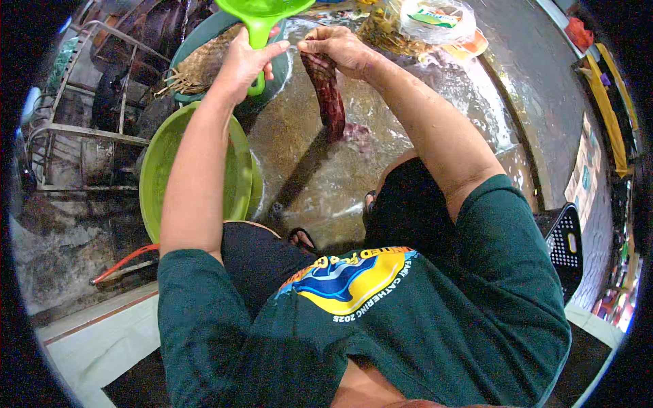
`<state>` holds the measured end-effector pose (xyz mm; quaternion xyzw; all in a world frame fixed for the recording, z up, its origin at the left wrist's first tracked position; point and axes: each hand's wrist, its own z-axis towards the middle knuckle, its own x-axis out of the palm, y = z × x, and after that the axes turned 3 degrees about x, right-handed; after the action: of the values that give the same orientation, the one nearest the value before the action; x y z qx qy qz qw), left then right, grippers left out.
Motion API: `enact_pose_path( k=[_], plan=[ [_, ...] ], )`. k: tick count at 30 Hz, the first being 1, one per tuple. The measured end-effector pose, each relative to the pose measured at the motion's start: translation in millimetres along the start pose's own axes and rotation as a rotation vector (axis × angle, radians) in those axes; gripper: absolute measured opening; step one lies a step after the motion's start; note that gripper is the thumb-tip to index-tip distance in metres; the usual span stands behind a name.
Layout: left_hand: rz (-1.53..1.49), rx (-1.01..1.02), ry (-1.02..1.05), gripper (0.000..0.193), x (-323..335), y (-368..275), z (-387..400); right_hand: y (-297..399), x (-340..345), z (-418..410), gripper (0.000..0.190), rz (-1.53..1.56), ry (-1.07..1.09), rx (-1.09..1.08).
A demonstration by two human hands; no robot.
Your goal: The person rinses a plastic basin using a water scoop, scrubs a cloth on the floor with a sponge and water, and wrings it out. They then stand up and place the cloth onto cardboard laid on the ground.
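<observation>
My left hand is closed around the handle of a bright green plastic dipper, whose bowl runs off the top edge of the view. Between thumb and fingers, my right hand pinches the upper end of a long, wet, dark red strip; I cannot tell whether it is meat or cloth. The strip hangs down towards the wet floor, where reddish liquid shows around its lower end. Both hands are close together, with the dipper to the left of the strip.
Left of my legs stands a lime-green basin. Behind it, a teal tub holds a woven piece. A metal rack stands farther left, an orange hose lies nearby. A plastic bag lies ahead; a black perforated basket stands right.
</observation>
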<state>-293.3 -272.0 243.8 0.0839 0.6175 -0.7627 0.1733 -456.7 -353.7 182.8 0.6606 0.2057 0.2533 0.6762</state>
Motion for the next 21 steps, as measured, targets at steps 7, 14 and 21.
enact_pose_path(
  k=[7,14,21],
  plan=[
    [-0.089,-0.087,0.239,0.028,2,-8,-2,26,20,0,0.015,0.085,-0.075,-0.146],
    [0.061,-0.020,0.011,0.018,-15,-22,8,28,23,-18,0.051,-0.111,0.182,-0.102],
    [-0.169,0.029,-0.228,0.026,-64,-49,35,-42,-21,6,0.039,-1.109,0.434,0.120]
  ],
)
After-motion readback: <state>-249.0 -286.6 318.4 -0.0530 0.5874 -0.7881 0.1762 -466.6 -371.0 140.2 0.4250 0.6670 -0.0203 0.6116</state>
